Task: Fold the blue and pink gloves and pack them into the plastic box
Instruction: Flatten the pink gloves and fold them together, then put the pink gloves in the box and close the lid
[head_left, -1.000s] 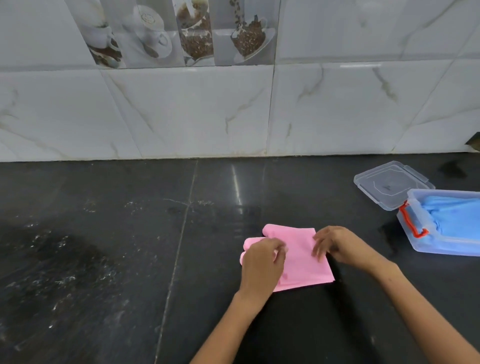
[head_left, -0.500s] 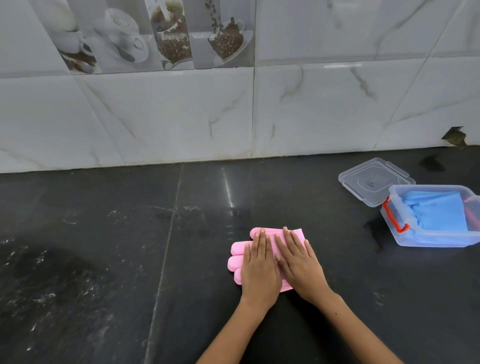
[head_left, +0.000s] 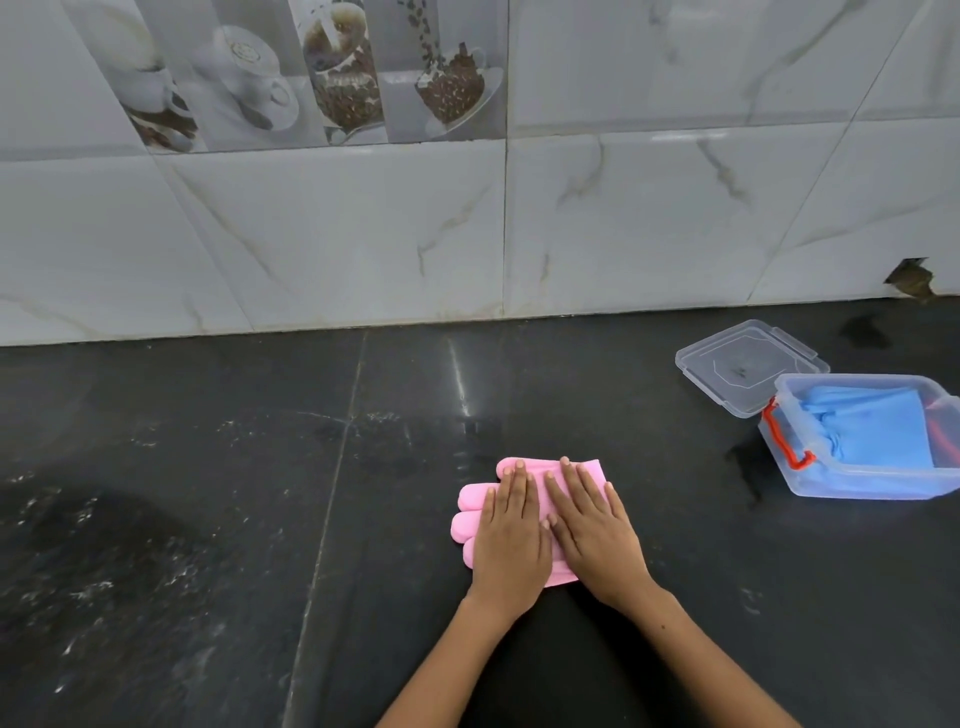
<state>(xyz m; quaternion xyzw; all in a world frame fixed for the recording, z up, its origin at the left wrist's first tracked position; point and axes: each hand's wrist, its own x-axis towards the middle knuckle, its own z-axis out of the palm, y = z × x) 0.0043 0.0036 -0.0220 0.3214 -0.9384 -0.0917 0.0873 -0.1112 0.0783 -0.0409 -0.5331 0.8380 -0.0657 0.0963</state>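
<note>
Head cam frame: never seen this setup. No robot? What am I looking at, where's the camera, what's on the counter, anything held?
No robot here: a person works with two bare hands. The single picture comes from a wide-angle camera worn on the person's head, looking forward and down, so the arms enter from the bottom edge.

The surface is a dark stone counter against a tiled wall. The left hand and right hand lie flat, fingers straight, side by side on a folded pink glove, pressing it down. Nothing is gripped.

To the right stands a clear plastic box with a red handle; a blue glove is already inside. Its clear lid lies on the counter just behind it.
</note>
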